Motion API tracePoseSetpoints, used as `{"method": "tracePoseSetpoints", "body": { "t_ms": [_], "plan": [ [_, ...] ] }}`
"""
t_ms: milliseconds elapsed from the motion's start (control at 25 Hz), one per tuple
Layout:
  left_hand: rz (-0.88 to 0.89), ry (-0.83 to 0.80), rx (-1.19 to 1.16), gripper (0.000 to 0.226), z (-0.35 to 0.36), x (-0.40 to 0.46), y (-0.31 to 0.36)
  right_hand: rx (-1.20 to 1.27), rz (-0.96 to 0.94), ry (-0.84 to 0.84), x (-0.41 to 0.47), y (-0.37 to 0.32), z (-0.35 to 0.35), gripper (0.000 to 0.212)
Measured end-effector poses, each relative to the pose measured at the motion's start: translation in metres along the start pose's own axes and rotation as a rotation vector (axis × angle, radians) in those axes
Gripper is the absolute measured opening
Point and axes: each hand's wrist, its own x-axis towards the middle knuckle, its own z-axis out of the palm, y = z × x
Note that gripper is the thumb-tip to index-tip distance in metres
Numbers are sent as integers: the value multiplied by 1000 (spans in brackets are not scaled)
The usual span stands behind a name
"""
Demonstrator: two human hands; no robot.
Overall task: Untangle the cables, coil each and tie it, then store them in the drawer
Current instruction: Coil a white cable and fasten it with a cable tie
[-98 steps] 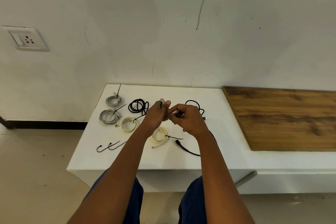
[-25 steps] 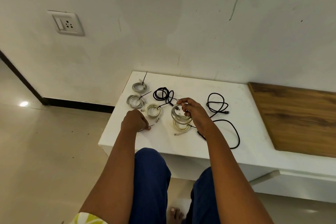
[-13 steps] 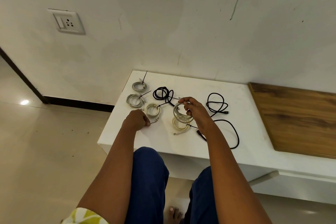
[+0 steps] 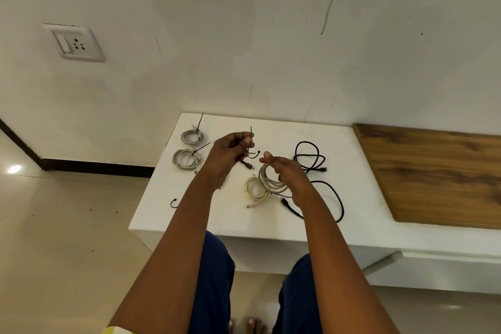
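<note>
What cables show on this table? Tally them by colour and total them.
Grey cables: 3, two lying tied, one in the right hand.
Cream cable: 1.
Black cables: 2, one loose, one mostly behind the left hand.
Total: 6; the arms may hide more.

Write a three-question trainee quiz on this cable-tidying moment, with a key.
1. True or false: the right hand holds a grey coiled cable.
2. What does the left hand pinch? A) a black zip tie B) a plug C) a screwdriver
3. Which cable on the white table lies loose, uncoiled?

Key
1. True.
2. A.
3. The black cable, right of the hands.
</note>
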Motion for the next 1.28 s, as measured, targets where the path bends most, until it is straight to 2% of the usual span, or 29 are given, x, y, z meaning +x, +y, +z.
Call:
{"method": "tracePoseSetpoints", "body": {
  "t_ms": [120,320,480,520,600,640,720,840,960,1040,1280],
  "plan": [
    [5,-44,-32,14,22,5,-4,122,-8,71,1,-1,-5,29],
    [-14,-102,-158,14,35,3,-11,247,-155,237,6,1,-13,14],
    [-211,-161,-316,48,35,2,-8,167,-264,277,11,2,-16,5],
    [-221,-142,-305,43,36,1,-8,108,-270,281,13,2,-16,7],
    [-161,-84,-169,12,37,-1,-11,-4,-276,293,14,3,-14,8],
    [-121,-70,-114,9,38,-3,-12,-24,-285,297,14,3,-13,7],
    [-137,-12,-93,18,38,-4,-14,-18,-289,306,13,2,-12,9],
    [-268,46,-141,21,37,-4,-14,-2,-290,292,13,1,-11,15],
    [-375,16,-122,10,41,-4,-12,3,-313,263,10,0,-7,9],
    [-390,38,-114,5,45,-3,-11,29,-312,244,8,-2,-5,8],
    [-357,184,-81,16,52,-5,-14,167,-375,121,3,-5,-3,18]
  ]
}}
